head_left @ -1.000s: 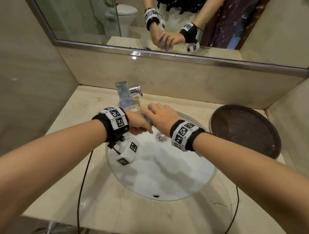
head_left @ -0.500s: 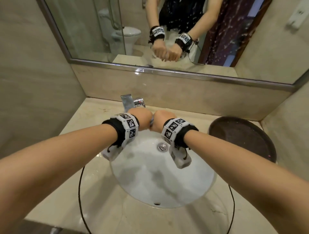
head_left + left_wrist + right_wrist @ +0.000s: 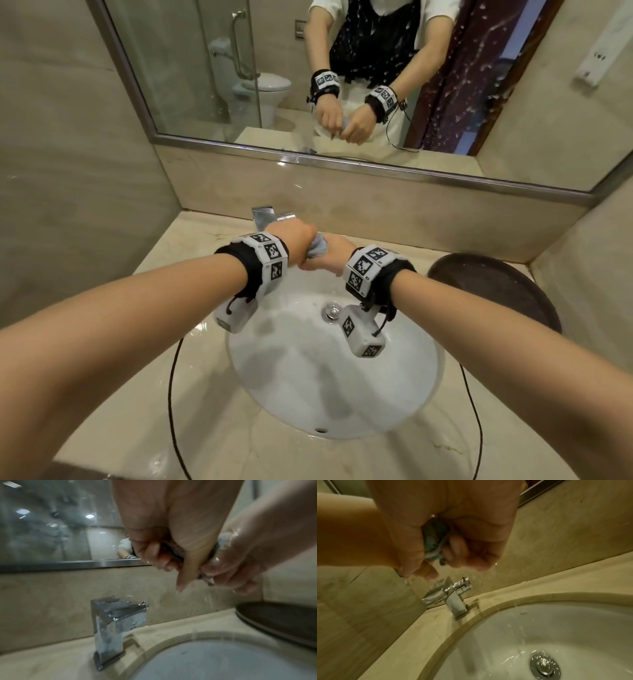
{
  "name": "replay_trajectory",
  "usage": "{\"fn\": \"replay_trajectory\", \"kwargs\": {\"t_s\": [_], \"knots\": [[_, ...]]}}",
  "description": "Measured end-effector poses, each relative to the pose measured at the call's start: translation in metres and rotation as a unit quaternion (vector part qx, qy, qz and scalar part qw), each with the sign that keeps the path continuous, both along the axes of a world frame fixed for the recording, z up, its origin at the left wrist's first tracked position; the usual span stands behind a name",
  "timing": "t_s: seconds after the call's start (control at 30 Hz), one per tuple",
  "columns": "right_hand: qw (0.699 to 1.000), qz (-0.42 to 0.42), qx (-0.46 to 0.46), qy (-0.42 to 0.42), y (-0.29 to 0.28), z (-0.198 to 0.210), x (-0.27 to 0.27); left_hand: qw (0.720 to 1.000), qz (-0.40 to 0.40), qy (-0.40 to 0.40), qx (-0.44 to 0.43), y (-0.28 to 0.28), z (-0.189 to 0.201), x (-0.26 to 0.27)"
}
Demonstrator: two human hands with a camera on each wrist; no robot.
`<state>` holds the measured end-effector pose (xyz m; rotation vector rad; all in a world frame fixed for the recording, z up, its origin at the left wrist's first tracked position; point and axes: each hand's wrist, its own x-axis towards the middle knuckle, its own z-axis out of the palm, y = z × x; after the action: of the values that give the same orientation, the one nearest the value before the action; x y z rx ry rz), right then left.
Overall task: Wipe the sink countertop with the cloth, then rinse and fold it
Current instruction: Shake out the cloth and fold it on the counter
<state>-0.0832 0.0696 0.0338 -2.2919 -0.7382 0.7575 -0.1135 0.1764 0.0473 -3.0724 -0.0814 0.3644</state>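
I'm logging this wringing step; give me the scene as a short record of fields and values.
cloth: small pale blue cloth, bunched, gripped between both hands above the basin
left hand: fist round the cloth
right hand: fist round the cloth
water: drops falling into the white round basin
tap: square chrome tap, no stream visible
tray: dark round tray on the beige marble countertop

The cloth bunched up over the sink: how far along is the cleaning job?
Rinsing looks done: no water runs from the faucet. In hand: the left hand and right hand grip the cloth, wringing it; drops fall into the sink. Folding remains. Whether the countertop was wiped isn't clear.
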Motion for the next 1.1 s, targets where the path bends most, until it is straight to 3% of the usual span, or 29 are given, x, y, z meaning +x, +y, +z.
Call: {"fn": "replay_trajectory", "kwargs": {"t_s": [0.1,0.2,0.33,0.53,0.73,0.83,1.0,1.1], "knots": [[0.996,-0.027,0.074,0.044,-0.010,0.000,0.007,0.987,0.048,-0.053,-0.146,0.010,0.002,0.000],[0.990,-0.043,0.100,0.095,-0.020,-0.002,0.015,0.952,0.086,-0.086,-0.282,0.015,0.004,-0.004],[0.977,-0.085,0.133,0.144,-0.031,0.004,0.019,0.913,0.106,-0.103,-0.381,0.022,0.001,-0.004],[0.967,-0.110,0.173,0.153,-0.039,0.010,0.020,0.814,0.144,-0.101,-0.554,0.016,0.006,-0.008],[0.936,-0.178,0.259,0.159,-0.039,0.018,0.023,0.772,0.142,-0.104,-0.611,0.004,0.013,-0.010],[0.931,-0.192,0.252,0.183,-0.039,0.018,0.023,0.757,0.137,-0.128,-0.626,0.002,0.016,-0.012],[0.952,-0.131,0.214,0.175,-0.042,0.022,0.014,0.728,0.139,-0.181,-0.647,0.002,0.028,-0.016],[0.979,-0.085,0.150,0.110,-0.047,0.025,0.012,0.692,0.175,-0.206,-0.669,0.004,0.036,-0.020]]}}
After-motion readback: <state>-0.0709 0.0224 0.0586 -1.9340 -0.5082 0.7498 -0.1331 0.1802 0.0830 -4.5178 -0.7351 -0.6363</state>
